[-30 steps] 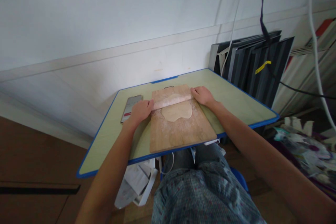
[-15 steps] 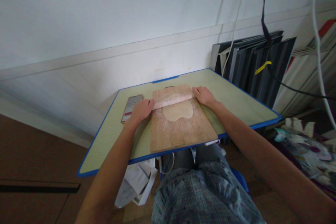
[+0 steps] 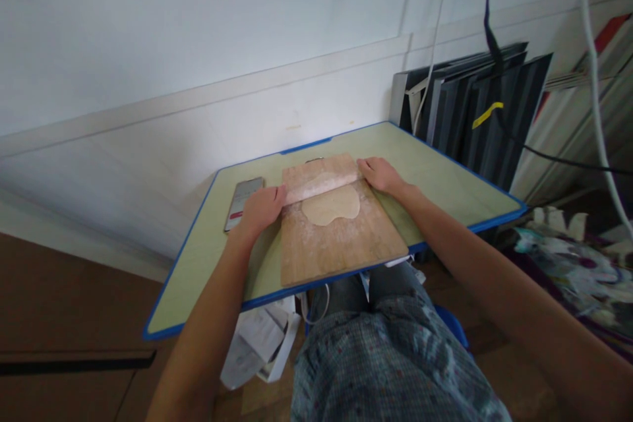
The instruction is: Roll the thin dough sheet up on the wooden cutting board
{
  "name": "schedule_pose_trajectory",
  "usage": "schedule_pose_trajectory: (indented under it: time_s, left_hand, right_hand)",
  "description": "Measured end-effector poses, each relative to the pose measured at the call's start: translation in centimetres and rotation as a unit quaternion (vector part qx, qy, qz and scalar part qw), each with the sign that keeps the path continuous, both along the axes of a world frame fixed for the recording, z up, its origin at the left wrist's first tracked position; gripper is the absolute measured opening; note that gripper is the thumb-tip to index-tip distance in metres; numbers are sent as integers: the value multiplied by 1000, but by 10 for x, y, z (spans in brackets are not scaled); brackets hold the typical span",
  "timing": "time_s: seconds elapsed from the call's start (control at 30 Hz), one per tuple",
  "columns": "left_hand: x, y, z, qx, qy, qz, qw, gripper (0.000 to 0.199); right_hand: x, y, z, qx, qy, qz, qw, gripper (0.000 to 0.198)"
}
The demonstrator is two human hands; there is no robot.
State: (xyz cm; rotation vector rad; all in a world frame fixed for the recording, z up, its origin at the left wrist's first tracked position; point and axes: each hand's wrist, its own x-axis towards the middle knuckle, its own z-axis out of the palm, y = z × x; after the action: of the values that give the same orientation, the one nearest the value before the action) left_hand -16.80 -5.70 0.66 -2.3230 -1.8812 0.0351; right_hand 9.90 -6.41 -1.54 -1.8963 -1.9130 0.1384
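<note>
While both hands clasp the rolling pin at its ends across dough, a white box below holds papers.

In the centre of the frame are my two hands, one left hand and one right hand, with one rolling pin, one sheet of dough, one wooden board and one table. Left of centre: one phone. Upper right: one yellow tag and several dark panels, too overlapped to count.
</note>
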Motion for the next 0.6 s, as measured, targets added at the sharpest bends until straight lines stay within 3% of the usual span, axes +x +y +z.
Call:
schedule_pose_trajectory:
  time_s: [0.27, 0.6]
  left_hand:
    - [0, 5, -3, -3, 16, 5, 1000, 28]
    - [1, -7, 7, -21, 16, -2, 1000, 29]
  right_hand:
    - [-2, 0, 0, 2, -2, -9, 1000, 51]
    - [-7, -13, 9, -31, -23, -35, 999, 45]
